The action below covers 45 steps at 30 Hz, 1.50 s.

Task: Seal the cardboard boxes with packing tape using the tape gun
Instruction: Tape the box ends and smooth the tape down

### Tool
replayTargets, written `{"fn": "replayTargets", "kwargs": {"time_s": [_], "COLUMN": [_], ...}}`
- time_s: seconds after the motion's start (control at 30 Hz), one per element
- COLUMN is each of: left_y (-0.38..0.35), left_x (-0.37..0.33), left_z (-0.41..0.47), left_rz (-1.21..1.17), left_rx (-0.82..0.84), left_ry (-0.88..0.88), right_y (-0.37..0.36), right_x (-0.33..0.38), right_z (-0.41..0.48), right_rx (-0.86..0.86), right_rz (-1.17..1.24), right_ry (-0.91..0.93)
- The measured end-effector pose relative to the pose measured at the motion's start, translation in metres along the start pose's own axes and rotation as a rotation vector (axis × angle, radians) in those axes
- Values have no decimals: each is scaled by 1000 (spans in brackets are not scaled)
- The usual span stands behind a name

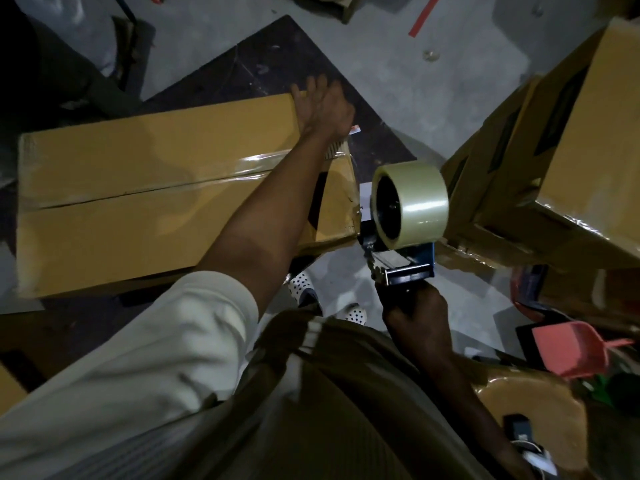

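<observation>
Grey floor (433,109) holds the cardboard box (138,161), left hand (323,105) spread open on its far right corner, right hand (417,318) gripping the tape gun (410,216) beside the near corner; bracing firmly should keep tape straight.

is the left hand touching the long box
Touching: the head view shows the left hand laid flat on the far corner of the long box.
</observation>
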<state>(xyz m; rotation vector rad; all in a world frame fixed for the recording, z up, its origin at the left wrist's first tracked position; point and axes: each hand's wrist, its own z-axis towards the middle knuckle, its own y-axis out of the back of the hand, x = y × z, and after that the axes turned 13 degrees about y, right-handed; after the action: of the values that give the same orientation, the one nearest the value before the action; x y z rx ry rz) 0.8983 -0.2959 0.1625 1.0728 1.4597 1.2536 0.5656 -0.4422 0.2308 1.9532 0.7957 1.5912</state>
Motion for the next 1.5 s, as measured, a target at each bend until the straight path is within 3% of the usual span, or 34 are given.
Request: {"fn": "replayTargets", "kwargs": {"time_s": [0.17,0.8,0.97,1.07,1.27,1.5], "left_y": [0,1,3,2,-3,-6], "left_x": [-1,-1,0,0,-1,1], "left_z": [-1,-4,2,4,2,-5], "left_rz": [-9,9,6,-4,-68,-68], "left_rx": [-10,-2,10,-6,-108,-104], "left_ry": [6,8,41,50,77,72], "right_y": [6,9,0,-12,-25,-45], "right_x": [3,-7,-32,-51,-64,-62], "right_z": [-15,-37,-38,-30,34,175], "right_rx": [80,128,421,316,-45,-94], "right_rz": [9,122,102,76,108,-105], "right_ry": [-16,-71,-252,-410,-381,-345]}}
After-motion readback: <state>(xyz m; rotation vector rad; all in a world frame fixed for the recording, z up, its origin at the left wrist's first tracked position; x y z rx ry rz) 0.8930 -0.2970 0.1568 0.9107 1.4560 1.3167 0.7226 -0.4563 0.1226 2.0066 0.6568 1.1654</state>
